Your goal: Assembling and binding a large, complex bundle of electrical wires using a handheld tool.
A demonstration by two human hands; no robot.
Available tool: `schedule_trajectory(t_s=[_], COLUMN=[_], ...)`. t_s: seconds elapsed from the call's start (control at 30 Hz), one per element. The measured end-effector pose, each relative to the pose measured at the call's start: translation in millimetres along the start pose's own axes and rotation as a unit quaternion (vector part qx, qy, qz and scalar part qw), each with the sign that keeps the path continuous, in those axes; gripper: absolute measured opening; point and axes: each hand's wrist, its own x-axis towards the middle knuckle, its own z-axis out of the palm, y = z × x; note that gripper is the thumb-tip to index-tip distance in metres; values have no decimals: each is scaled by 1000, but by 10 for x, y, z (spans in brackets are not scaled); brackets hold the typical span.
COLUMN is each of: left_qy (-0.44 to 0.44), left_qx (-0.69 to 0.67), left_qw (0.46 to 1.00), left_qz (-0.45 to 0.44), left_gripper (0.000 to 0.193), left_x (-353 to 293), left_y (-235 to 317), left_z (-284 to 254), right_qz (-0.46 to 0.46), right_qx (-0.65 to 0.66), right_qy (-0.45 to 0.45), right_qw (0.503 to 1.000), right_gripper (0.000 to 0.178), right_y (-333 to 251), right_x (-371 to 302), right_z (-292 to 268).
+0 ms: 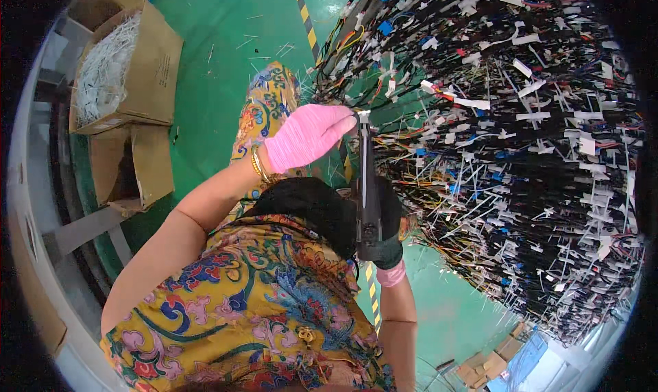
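Observation:
My left hand (312,136), in a pink knitted glove, is closed with thumb and fingers pinched together. A black cable (394,105) runs from its fingertips toward the hanging bundle at the right. Right beside those fingertips is the nose of a long, black gun-shaped tool (368,193) with a pale strip along its top. A small white piece (364,116) shows at that nose. My right hand (391,221), in a black glove over a pink cuff, is wrapped round the tool's rear. The tool covers part of these fingers.
A huge mass of black wire harnesses (521,166) with white, blue and red connectors and white ties fills the right side. Cardboard boxes stand at the left, the upper box (154,66) full of white strips. Tie scraps lie on the green floor (226,22) near yellow-black tape (304,15).

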Motion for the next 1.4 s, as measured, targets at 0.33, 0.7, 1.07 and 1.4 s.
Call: schedule_trajectory(t_s=[0.33,0.7,1.07,1.4], left_qy=[22,11,-39,-109], left_qx=[31,32,36,-96], left_qw=[998,998,998,982], left_qz=[54,50,43,122], left_gripper=[25,26,27,17], left_x=[39,72,121,511], left_y=[-17,-54,-122,7], left_z=[34,41,48,132], right_qz=[-106,-71,12,-199], right_qx=[-46,49,164,-408], right_qy=[-19,62,29,58], right_qw=[993,994,986,889], right_gripper=[27,34,25,42], right_y=[-20,-193,-115,-484], right_x=[22,85,61,-98], right_z=[-30,72,-49,-451])
